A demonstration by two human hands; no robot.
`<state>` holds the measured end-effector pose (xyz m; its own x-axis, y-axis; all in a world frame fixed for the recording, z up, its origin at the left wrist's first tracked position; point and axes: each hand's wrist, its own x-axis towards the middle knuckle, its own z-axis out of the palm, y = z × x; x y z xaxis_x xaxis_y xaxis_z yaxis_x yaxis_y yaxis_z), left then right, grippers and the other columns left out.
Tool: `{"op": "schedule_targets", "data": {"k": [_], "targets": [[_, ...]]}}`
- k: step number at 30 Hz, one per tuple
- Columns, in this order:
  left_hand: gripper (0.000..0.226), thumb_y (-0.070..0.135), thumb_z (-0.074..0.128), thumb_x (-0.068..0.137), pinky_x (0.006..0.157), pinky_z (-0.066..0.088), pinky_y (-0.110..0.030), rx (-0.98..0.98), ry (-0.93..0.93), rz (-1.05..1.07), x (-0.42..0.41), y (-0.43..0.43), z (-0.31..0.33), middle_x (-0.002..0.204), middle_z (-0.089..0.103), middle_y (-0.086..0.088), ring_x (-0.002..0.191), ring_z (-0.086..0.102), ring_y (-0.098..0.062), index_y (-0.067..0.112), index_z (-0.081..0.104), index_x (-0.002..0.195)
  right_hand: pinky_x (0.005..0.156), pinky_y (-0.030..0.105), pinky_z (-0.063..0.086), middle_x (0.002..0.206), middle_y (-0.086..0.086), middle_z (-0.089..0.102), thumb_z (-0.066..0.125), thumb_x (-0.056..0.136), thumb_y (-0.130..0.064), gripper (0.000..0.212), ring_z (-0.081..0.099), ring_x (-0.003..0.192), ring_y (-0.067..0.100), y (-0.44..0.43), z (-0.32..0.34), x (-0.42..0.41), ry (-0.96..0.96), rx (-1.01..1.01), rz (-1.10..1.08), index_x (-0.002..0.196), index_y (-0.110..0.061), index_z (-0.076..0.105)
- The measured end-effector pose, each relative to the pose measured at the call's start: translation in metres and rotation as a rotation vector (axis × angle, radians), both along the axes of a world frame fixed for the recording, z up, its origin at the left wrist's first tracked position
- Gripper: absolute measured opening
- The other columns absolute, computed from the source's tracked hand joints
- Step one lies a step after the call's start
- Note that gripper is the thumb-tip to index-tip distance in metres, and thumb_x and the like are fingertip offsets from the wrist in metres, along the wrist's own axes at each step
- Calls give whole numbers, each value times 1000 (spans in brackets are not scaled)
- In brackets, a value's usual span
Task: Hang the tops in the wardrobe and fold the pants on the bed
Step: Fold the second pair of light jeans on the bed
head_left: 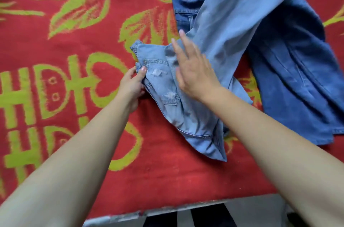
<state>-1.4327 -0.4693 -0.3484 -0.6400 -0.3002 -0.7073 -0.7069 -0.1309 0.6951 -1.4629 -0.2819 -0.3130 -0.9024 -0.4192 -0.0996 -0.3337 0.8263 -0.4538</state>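
**Q:** Describe the work surface.

**A:** A bed covered with a red bedspread [74,152] that has a yellow-green leaf and character pattern. The cover fills the view from 7 o'clock round to 4 o'clock. The pale bed edge [119,217] runs along 6 o'clock, with grey floor [255,210] below it. Nothing else of the room can be seen.

**Q:** Where are the pants?

**A:** The light blue jeans [232,22] lie on the bedspread. The waist and a frayed back pocket are at centre, and the legs extend toward 1 o'clock. The dark blue jeans [297,81] lie spread from 12 to 3 o'clock, partly under the light pair.

**Q:** What is the left hand doing?

**A:** The left hand [133,85] pinches the waistband of the light blue jeans between thumb and fingers, on the garment's 9 o'clock side.

**Q:** And the right hand?

**A:** The right hand [193,72] has its fingers straight and spread over the seat of the light blue jeans, pointing to 11 o'clock. It grips nothing. The fingertips are blurred.
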Motion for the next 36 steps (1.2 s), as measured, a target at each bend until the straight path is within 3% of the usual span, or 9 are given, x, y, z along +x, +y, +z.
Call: {"op": "schedule_targets", "data": {"k": [4,7,9,14,17,20,26,32,36], "targets": [[6,22,54,100,52,44,-20,60,-68,58,33,-15,6,73,65,10,55,55,-5,25,55,105,113,48,25,135,15,57,51,93,-51,85,48,126,35,-4,-16,-16,-183,242,95,158,-13,10],[8,19,53,100,69,47,-29,52,-108,109,54,-29,9,99,67,1,82,63,-14,24,51,94,101,44,28,116,10,67,52,91,-42,36,52,112,33,12,-18,1,-152,502,178,123,-24,52],[11,19,57,99,70,46,-29,43,-106,94,65,-36,11,107,64,-4,90,62,-16,22,50,91,97,43,28,112,9,65,51,87,-36,17,51,107,32,23,-14,13,-185,540,173,101,-25,55],[24,16,67,92,73,51,-28,69,-80,62,79,-45,16,92,65,1,81,63,-12,23,48,80,112,42,22,150,12,38,56,78,-20,67,37,133,33,-7,-10,30,-104,197,33,143,-13,44],[29,6,67,89,75,49,-30,113,-41,97,77,-53,21,84,65,3,76,63,-11,22,47,78,120,48,10,159,9,28,48,94,-40,75,22,147,28,-48,-8,29,-207,83,25,157,-11,18],[30,-4,65,87,76,54,-31,153,-8,65,78,-68,27,82,67,-1,76,65,-13,20,48,80,114,51,17,138,12,54,44,97,-55,63,45,134,28,-69,-13,20,-323,181,104,146,-16,35],[35,-11,60,88,59,53,-30,-67,10,298,76,-114,29,85,60,-5,70,61,-15,20,44,88,80,49,37,105,20,56,53,85,-24,29,53,98,40,-3,-1,18,111,161,-168,111,-13,58],[54,1,54,79,87,52,-42,-499,106,-265,70,-94,18,112,61,-8,92,59,-23,24,49,128,95,45,34,110,11,64,62,77,-18,29,56,108,35,-2,1,64,-198,533,43,105,-19,56],[57,6,50,83,94,46,-31,-622,89,-539,69,-101,17,126,57,-9,112,59,-23,34,54,133,116,52,21,138,20,44,68,70,-17,73,43,127,37,-24,4,72,-190,610,-55,136,-11,38]]}}
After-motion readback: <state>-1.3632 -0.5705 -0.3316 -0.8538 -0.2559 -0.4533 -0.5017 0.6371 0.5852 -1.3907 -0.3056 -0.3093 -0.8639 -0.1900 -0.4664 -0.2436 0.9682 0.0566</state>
